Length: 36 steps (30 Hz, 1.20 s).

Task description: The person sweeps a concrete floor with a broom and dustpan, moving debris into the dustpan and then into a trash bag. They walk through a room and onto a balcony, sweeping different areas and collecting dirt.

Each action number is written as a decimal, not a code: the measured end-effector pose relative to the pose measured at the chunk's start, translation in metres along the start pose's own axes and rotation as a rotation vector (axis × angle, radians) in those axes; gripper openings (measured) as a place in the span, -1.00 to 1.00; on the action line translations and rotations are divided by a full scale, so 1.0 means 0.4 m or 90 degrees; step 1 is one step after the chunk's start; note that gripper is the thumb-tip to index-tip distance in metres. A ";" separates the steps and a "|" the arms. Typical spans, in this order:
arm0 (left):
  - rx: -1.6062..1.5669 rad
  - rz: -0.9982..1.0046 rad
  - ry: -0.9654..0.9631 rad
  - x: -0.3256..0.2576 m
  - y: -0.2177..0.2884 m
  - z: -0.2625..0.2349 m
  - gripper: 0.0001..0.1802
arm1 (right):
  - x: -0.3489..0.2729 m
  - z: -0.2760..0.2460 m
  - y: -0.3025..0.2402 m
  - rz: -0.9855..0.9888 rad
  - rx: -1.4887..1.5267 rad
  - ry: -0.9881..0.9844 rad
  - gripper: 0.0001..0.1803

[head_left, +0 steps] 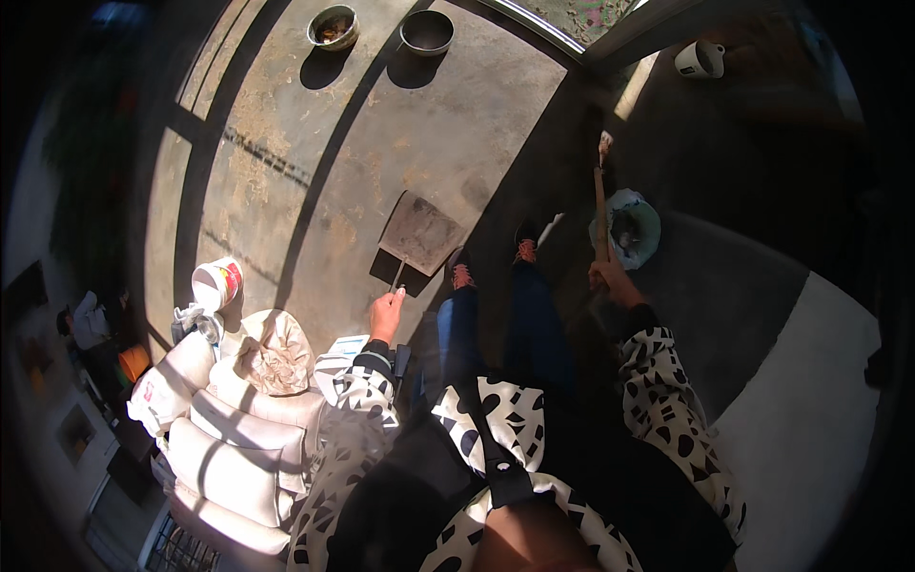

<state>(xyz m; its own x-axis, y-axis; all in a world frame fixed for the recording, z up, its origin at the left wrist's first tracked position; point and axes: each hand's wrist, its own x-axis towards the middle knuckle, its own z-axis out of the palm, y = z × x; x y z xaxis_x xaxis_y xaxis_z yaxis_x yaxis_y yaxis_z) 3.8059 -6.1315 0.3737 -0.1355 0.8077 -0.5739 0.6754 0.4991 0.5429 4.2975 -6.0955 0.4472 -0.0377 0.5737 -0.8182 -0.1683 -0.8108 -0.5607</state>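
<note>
My left hand [386, 315] is closed round the thin handle of a flat, dusty dustpan [421, 232]. The pan lies low over the sunlit floor, just left of my shoes, and its shadow falls beside it. My right hand [615, 283] grips a long wooden handle [600, 210] that points away from me. Its far end [605, 143] catches a strip of light, but dark shadow hides what kind of tool it is. Directly right of this handle stands a pale round bucket [649, 229] with something grey inside.
Two metal bowls [427, 34] stand on the far floor; the left one holds brownish bits. At the far right is a white handled pail [701, 60]. Stacked full sacks [229, 462] and a white tub with a red label [217, 282] sit at my left.
</note>
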 end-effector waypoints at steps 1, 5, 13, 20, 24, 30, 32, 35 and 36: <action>0.018 -0.010 0.015 -0.011 0.001 0.005 -0.43 | 0.001 0.047 0.026 0.029 0.040 0.022 -0.01; 0.043 -0.051 0.002 -0.037 -0.021 0.007 -0.44 | -0.066 0.257 0.152 0.159 0.037 0.044 0.05; 0.032 -0.010 0.108 -0.051 -0.071 0.009 -0.42 | -0.206 0.279 0.059 0.206 0.032 -0.113 0.04; 0.021 -0.058 0.090 -0.116 -0.132 -0.020 -0.44 | -0.151 0.255 -0.114 0.079 -0.274 -0.157 -0.01; 0.020 -0.067 0.099 -0.138 -0.140 -0.004 -0.44 | 0.082 0.314 -0.191 -0.050 -0.474 -0.134 -0.07; 0.020 -0.059 0.104 -0.166 -0.136 0.008 -0.43 | 0.201 0.338 -0.055 -0.106 -0.739 -0.082 -0.08; 0.030 -0.057 0.112 -0.167 -0.145 -0.004 -0.42 | 0.166 0.297 0.030 -0.108 -0.921 -0.080 -0.04; 0.040 -0.053 0.126 -0.169 -0.161 -0.017 -0.40 | 0.057 0.182 0.148 -0.122 -1.024 -0.069 -0.04; 0.044 -0.050 0.134 -0.171 -0.164 -0.017 -0.40 | 0.013 0.140 0.182 -0.141 -1.017 -0.079 -0.08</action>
<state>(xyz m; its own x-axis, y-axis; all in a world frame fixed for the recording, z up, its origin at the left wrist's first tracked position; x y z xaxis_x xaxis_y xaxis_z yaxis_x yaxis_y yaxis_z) 3.7661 -6.2175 0.3815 -0.3331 0.8184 -0.4682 0.7041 0.5462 0.4537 4.2297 -6.1449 0.4093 -0.2422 0.6312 -0.7368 0.9596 0.0438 -0.2778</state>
